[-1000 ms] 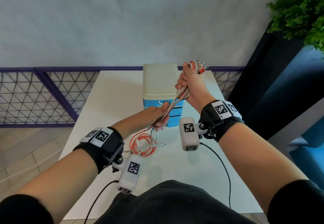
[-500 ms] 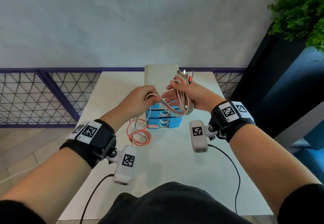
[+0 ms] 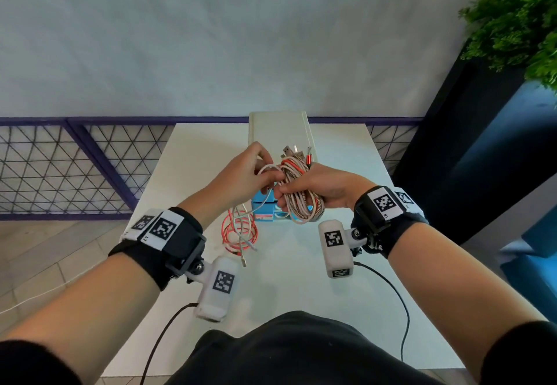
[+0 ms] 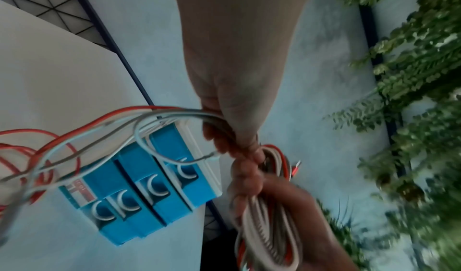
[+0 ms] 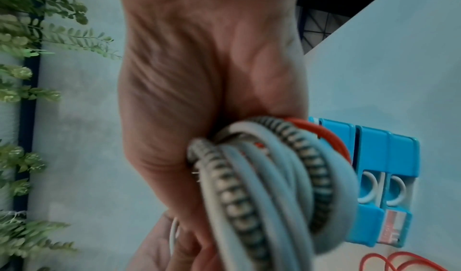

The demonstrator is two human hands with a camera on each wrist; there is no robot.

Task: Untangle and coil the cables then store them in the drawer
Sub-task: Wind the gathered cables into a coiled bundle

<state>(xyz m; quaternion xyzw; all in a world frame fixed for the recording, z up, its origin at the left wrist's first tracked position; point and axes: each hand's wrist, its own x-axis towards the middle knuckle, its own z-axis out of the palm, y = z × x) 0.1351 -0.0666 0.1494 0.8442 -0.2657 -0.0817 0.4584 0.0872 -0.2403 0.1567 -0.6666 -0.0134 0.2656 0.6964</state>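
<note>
White surface point(image 3: 193, 155) carries the blue drawer unit point(image 3: 265, 218), drawers closed. I see my right hand point(image 3: 319, 187) clamped around the coiled cable bundle point(image 3: 304, 206), held above the unit. Left hand point(image 3: 241, 175) pinches white strands trailing to loose red-and-white cables point(image 3: 241, 230) lying beside the unit.

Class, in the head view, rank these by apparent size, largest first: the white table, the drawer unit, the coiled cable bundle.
1. white table
2. drawer unit
3. coiled cable bundle, though held nearer the camera.
</note>
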